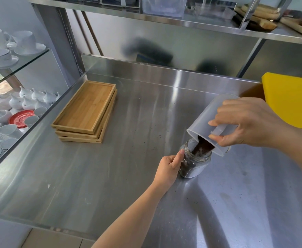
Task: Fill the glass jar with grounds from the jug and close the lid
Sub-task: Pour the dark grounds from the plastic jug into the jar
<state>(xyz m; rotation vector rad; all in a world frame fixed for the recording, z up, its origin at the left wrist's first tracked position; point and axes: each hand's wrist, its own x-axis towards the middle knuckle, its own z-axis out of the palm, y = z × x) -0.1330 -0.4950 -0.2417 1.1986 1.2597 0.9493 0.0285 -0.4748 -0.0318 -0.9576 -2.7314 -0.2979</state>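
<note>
The left hand (169,167) is gripping the upright glass jar (194,161) on the steel counter (128,176), while the right hand (248,126), fingers clamped, is tilting the translucent jug (207,119) mouth-down, pouring dark grounds (203,148); no writing readable.

Left hand (169,166) covering the jar's (194,163) near side, right hand (245,122) hiding the jug's (212,115) handle, yellow board (289,101) cut off at right edge, left-side cups (7,133) blurred
</note>
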